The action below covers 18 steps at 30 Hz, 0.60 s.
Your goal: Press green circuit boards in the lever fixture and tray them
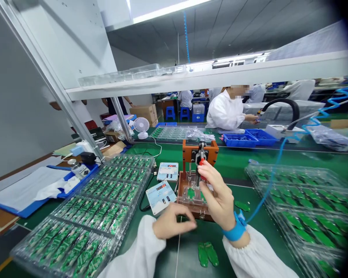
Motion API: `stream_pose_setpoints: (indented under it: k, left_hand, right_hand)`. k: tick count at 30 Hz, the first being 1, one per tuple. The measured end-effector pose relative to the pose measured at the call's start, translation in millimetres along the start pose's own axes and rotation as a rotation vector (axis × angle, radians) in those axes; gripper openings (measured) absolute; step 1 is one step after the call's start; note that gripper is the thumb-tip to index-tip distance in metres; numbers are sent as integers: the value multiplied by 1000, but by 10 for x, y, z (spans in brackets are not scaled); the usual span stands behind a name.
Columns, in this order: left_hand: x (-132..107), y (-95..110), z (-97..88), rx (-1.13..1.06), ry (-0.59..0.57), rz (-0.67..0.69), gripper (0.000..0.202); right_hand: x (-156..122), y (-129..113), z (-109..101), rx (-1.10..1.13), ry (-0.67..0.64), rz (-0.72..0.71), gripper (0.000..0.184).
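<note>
My right hand [220, 195], with a blue wrist strap [234, 227], is closed round the red handle [202, 168] of a toggle clamp on an orange-and-brown test fixture [188, 148]. Under the clamp, a green circuit board [190, 192] shows partly through the fixture's clear plate; my right hand hides the rest. My left hand [175, 221] hovers in front of the fixture, thumb and fingertips curled together in a loop, nothing visible between them. Two green boards [208, 254] lie side by side on the mat below. Another green board [242, 205] lies right of the fixture.
Left stands a large clear tray [53, 216] of green boards; stacked clear trays [316, 208] hold more at the right. Two meter boxes [161, 196] with red digits sit beside the fixture. A blue coiled cord [274, 170] runs to my wrist strap. A co-worker [226, 110] sits opposite.
</note>
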<state>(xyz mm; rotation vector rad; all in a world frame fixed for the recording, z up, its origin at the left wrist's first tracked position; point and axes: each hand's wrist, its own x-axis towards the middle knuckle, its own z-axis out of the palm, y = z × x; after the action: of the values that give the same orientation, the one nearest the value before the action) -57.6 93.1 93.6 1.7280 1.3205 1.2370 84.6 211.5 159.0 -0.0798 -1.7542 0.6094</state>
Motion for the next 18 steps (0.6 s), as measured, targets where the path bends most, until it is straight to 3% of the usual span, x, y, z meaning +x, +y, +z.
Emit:
stream_pose_setpoints:
  k: [2,5,8,11,18]
  left_hand:
    - [62,46,-348,14,19,-162,39]
    - [225,-66,-828,344,94,-337,34]
    - [413,-304,-1125,771,-92,-551,81]
    - [555,-484,-1242,923,-296,-706,120]
    - [675,-599,-1259,966,-478,-739,138]
  right_hand:
    - [-14,14,32,7,16,3,56]
    - [-20,25,65,3,33,-3,56]
    - [-14,17,79,-15,42,-2,55]
    - [-11,7,81,-21,49,-2,53]
    - [-6,20,86,-24,46,-25,54]
